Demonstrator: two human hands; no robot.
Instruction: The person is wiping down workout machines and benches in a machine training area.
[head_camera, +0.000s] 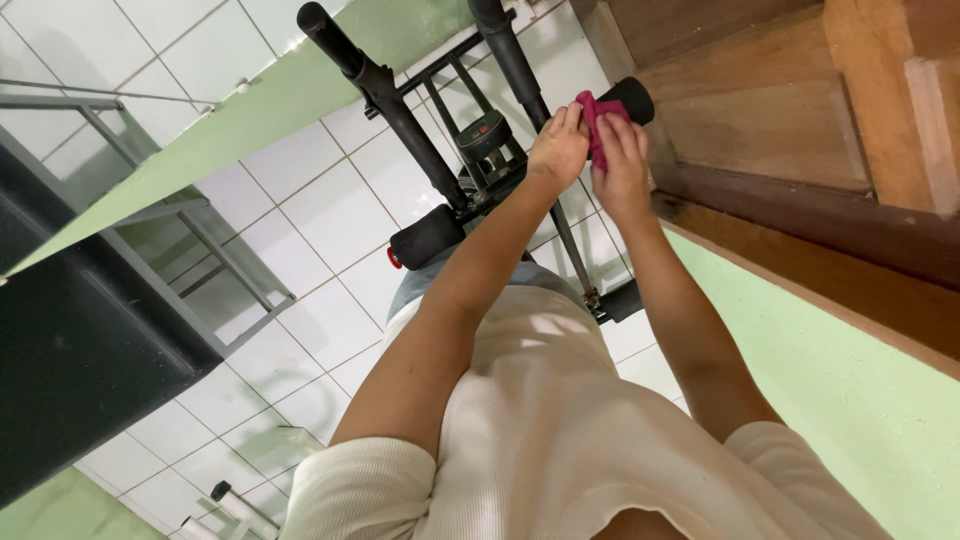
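A black exercise machine (485, 150) stands on the white tiled floor in front of me. My right hand (622, 165) presses a pink cloth (596, 112) against the machine's black foam handle (632, 97). My left hand (557, 148) is closed around the slanted black bar (515, 65) just left of that handle, its fingertips touching the cloth. A small round console (484, 131) sits between the two upright bars. Lower down is a second foam roller (428, 235) with a red end cap.
Wooden stair steps (770, 130) rise at the right above a pale green wall (850, 380). A dark tabletop (80, 350) with a grey metal frame (215, 250) fills the left. A green wall band (250, 110) runs along the upper left.
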